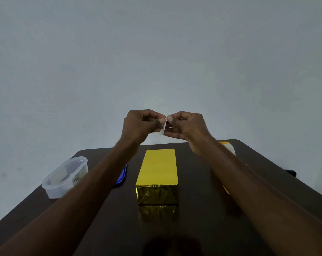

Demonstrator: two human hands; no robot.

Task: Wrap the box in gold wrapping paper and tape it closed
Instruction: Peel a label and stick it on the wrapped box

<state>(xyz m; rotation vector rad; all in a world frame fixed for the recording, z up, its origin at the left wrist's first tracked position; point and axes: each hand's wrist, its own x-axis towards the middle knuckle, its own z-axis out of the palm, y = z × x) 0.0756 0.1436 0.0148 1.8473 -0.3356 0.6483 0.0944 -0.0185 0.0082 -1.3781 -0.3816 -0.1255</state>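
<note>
A long box covered in gold wrapping paper (158,170) lies lengthwise on the dark table (199,209), its crinkled near end facing me. Both hands are raised above the far end of the box, in front of the wall. My left hand (140,125) and my right hand (186,126) meet at the fingertips and pinch a small white piece of tape (164,126) between them. Neither hand touches the box.
A clear plastic tub (65,177) stands at the table's left edge. A blue lid (121,177) lies partly hidden under my left forearm. A yellow and white object (227,146) shows behind my right forearm. A small black thing (291,172) sits at the right table edge.
</note>
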